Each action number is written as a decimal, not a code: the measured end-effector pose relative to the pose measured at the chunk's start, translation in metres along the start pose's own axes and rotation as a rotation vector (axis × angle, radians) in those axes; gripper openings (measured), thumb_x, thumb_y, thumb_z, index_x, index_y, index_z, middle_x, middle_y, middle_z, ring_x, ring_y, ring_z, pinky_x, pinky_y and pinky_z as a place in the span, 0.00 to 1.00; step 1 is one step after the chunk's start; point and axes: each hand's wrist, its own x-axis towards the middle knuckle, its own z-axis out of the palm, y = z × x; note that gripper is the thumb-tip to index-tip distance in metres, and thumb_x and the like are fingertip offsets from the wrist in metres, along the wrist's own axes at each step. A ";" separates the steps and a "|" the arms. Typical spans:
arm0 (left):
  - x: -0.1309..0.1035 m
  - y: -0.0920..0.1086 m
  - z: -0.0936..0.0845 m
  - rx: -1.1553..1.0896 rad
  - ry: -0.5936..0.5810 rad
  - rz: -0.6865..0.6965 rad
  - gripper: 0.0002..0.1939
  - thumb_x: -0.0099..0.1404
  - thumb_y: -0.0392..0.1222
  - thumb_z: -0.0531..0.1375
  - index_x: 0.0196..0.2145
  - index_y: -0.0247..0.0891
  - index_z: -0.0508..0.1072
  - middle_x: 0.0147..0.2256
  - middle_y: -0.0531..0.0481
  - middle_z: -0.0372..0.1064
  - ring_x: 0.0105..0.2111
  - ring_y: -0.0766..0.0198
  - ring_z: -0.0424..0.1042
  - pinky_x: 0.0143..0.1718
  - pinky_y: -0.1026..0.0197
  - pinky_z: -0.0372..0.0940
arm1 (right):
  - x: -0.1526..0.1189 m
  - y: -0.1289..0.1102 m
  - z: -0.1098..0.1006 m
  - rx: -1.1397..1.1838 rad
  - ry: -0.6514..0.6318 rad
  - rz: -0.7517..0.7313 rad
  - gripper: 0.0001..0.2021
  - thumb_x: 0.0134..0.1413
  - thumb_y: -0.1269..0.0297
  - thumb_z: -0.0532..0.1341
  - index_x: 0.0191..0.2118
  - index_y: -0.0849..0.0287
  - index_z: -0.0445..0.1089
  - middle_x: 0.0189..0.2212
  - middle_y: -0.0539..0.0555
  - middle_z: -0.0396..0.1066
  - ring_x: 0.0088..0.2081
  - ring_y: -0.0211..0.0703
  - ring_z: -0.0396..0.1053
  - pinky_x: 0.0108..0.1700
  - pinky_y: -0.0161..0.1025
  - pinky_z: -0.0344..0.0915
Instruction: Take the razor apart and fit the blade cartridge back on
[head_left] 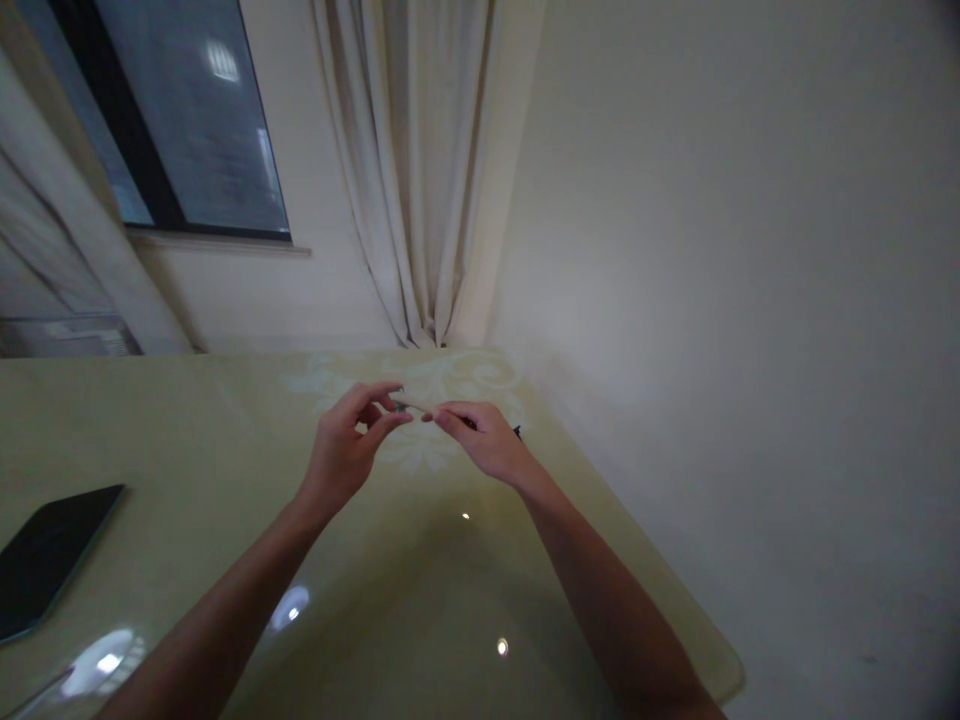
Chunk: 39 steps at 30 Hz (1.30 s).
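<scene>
Over the far part of the table, my left hand (pixel 349 430) is closed in a pinch, with a small grey piece (pixel 401 402) between thumb and fingertips. The piece is too small to name. My right hand (pixel 484 435) grips a thin pale stick (pixel 417 406) between thumb and fingers, and its tip points left. Stick and grey piece meet or nearly meet; I cannot tell whether one is inside the other. A little black thing (pixel 517 432) shows beyond my right wrist, mostly hidden by it.
The glossy greenish table (pixel 247 440) has a pale floral pattern and light reflections. A flat black tablet-like object (pixel 56 555) lies on the left. Pale curtains (pixel 420 180) and a window (pixel 202 120) are behind. A bare wall (pixel 720 300) runs along the right edge.
</scene>
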 end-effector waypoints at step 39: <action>0.001 0.002 0.001 -0.037 -0.023 -0.008 0.15 0.65 0.48 0.70 0.47 0.42 0.81 0.33 0.53 0.74 0.27 0.66 0.71 0.30 0.63 0.67 | 0.001 0.002 0.001 -0.065 0.097 -0.018 0.19 0.76 0.52 0.59 0.47 0.58 0.84 0.40 0.56 0.82 0.42 0.46 0.75 0.46 0.40 0.65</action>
